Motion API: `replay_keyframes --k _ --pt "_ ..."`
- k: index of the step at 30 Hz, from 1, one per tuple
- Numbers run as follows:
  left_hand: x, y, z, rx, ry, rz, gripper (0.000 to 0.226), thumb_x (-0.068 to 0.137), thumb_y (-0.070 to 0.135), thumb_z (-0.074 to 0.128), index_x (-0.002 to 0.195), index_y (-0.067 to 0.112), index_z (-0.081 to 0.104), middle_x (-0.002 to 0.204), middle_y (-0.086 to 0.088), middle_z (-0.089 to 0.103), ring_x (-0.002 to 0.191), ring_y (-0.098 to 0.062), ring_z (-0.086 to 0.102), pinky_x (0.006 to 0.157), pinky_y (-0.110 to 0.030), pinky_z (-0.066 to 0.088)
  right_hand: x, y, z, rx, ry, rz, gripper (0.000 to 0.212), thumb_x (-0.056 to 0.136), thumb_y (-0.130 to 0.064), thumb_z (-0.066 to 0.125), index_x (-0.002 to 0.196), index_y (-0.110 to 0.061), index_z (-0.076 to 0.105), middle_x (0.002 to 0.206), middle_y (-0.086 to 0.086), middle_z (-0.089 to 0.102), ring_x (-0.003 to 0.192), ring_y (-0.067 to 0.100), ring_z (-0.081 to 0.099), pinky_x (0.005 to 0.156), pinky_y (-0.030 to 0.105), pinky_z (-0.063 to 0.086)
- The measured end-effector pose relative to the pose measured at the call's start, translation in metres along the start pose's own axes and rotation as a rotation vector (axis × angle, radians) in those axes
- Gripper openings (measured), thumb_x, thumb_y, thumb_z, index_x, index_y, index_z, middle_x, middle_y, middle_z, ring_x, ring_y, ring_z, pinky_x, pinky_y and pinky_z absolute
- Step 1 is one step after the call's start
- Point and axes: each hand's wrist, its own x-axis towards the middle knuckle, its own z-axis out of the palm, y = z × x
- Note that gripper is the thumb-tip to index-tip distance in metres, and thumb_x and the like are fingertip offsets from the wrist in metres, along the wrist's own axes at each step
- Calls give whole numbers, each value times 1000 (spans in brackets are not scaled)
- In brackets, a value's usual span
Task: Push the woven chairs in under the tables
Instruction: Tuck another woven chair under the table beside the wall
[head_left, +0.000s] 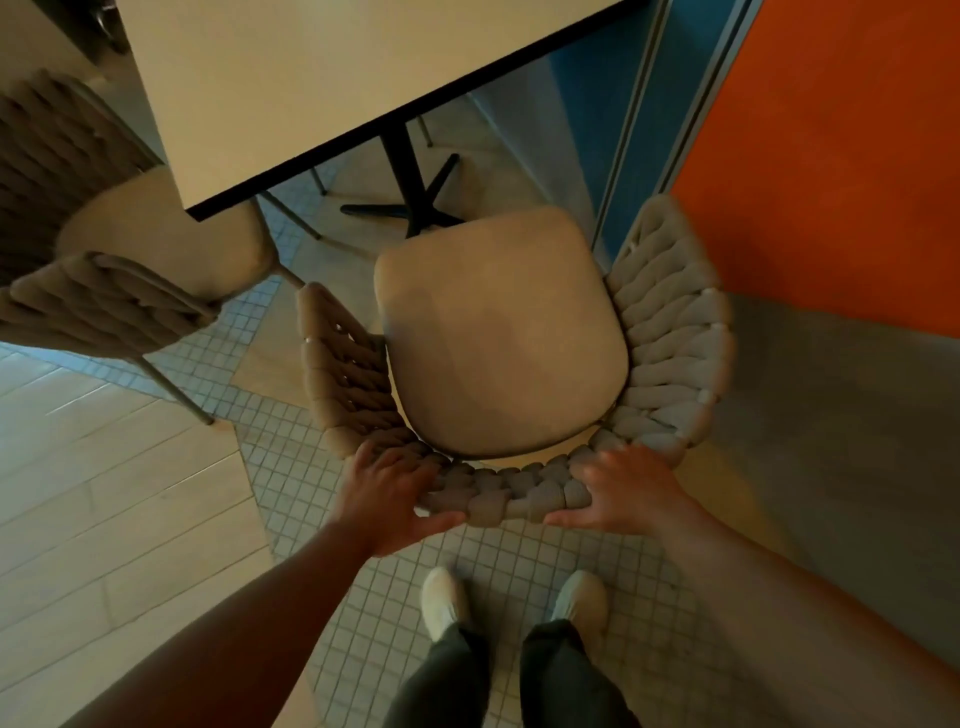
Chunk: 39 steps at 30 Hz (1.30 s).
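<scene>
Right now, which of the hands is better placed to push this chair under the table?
Neither clearly: the left hand and right hand both rest on the woven chair back, one each side. The table lies ahead and left, so probably push with both together.

Single head cam, looking steeply down & fwd, close over woven chair (498, 338) and table (322, 83).

The floor (363, 597), small square mosaic tile in the centre with wood-look planks at left and a grey surface at right, bears a woven chair (498, 338), a second woven chair (130, 260), the table's black cross base (410, 202), and two pale shoes (441, 603).
</scene>
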Motion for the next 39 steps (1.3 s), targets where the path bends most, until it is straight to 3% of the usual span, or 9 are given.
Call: replay_keyframes --k 5,13,17,22,25,27,29,36,39 --pt "-7 0 5 -66 -8 -49 87 86 88 14 130 34 66 130 10 68 132 -14 55 118 -46 15 -12 -6 0 43 50 84 84 75 -92 22 102 -25 65 106 -8 67 102 17 59 79 33 41" --pt "-5 -1 17 -119 72 -143 80 91 82 14 125 34 68 133 10 66 136 -13 48 122 -46 20 -13 -10 -8 -3 -13 86 76 71 -89 37 107 -27 62 111 -9 64 107 15 57 88 32 39" --pt "-5 12 26 -298 268 -499 78 93 64 40 152 13 40 163 -12 32 155 -26 17 126 -46 16 -6 2 -4 18 -84 29 74 67 -91 38 102 -29 61 109 -11 64 108 14 56 91 33 39" --pt "16 38 17 -619 430 -862 99 85 17 70 159 1 7 169 -19 1 157 -29 -4 127 -51 13 3 20 -2 -42 -186 -106 59 81 -70 50 121 -27 53 118 -5 64 108 22 59 80 35 45" --pt "27 50 16 -944 574 -1156 99 81 3 69 159 6 9 168 -18 8 156 -29 9 123 -41 23 6 27 -8 -84 -232 -216 44 91 -47 53 127 -23 47 118 2 64 106 27 61 75 37 42" --pt "32 55 15 -1196 689 -1332 86 79 1 69 152 15 25 150 -18 42 140 -32 44 109 -40 43 7 27 -13 -110 -258 -255 38 93 -35 54 126 -20 46 117 6 64 104 30 60 73 38 38" --pt "37 58 13 -1362 763 -1490 83 77 5 70 149 25 34 130 -10 59 117 -28 60 97 -44 53 9 27 -19 -121 -279 -290 35 94 -29 52 127 -18 46 117 8 63 104 31 59 74 38 38" --pt "41 59 16 -1574 821 -1615 73 75 3 70 138 33 48 118 -6 63 105 -28 65 83 -53 60 9 32 -29 -157 -289 -357 39 96 -27 51 132 -14 45 119 14 61 107 35 59 72 36 34" --pt "46 69 16 -1569 846 -1614 70 78 1 68 138 30 48 115 -5 62 101 -27 65 76 -46 61 8 44 -29 -158 -285 -367 42 96 -29 53 133 -13 44 119 14 62 106 35 60 71 36 37"
